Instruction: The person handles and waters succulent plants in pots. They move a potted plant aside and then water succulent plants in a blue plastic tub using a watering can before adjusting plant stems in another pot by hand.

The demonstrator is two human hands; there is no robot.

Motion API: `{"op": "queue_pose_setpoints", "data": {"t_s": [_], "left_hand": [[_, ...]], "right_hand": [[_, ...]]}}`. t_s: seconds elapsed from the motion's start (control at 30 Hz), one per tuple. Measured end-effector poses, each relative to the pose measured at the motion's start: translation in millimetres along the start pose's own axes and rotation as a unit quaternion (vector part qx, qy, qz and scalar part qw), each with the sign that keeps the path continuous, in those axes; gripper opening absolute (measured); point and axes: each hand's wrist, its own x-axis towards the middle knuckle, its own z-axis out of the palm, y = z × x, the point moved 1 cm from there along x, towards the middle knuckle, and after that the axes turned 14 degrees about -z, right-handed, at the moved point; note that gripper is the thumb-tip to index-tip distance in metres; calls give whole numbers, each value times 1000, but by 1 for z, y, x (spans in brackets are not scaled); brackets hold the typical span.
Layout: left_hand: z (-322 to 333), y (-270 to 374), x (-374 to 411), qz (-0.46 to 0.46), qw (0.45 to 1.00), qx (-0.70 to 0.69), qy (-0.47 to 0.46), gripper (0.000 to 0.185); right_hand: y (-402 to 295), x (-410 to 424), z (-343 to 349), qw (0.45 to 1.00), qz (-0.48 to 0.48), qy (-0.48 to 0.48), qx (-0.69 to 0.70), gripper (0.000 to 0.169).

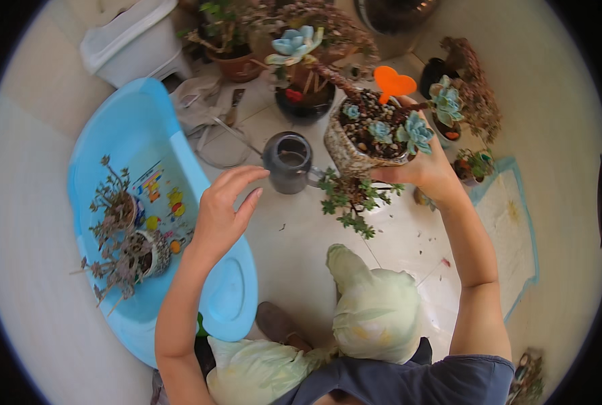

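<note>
My right hand (pixel 422 167) grips the side of a hexagonal speckled ceramic pot (pixel 346 152), lifted above the floor. In the pot grow blue-green rosette succulents (pixel 415 132) in pebbly soil, with an orange heart-shaped marker (pixel 394 83) stuck in it. One long stem leans out to the upper left and ends in a large pale rosette (pixel 293 45). My left hand (pixel 235 202) holds nothing; thumb and fingers are apart, just left of a dark translucent jug (pixel 288 164). A green leafy succulent (pixel 359 200) shows below the held pot.
A light-blue plastic tub (pixel 230 291) at the left holds water and potted succulents (pixel 151 253). Behind stand a white planter (pixel 133 48), a terracotta pot (pixel 237 66) and a glossy black pot (pixel 306 104). More small pots and a blue-edged pad (pixel 508 228) lie at the right.
</note>
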Motion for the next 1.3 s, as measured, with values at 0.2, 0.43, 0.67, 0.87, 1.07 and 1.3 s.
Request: {"op": "queue_pose_setpoints", "data": {"t_s": [0.2,0.43,0.67,0.87,1.07,1.3], "left_hand": [[40,24,31,75,993,10,-86,26],[76,41,49,80,990,-21,-115,26],[84,43,47,63,994,-36,-77,24],[88,37,41,51,995,-26,-82,24],[92,34,36,31,996,-29,-81,23],[94,35,33,20,996,-24,-84,23]], "right_hand": [[20,-52,-74,991,8,116,-67,106],[69,-125,-110,970,74,231,-20,103],[145,-204,-102,944,64,279,-167,93],[181,-238,-81,924,133,289,-215,95],[209,-243,-69,913,150,327,-193,80],[246,-238,-56,903,135,367,-179,61]]}}
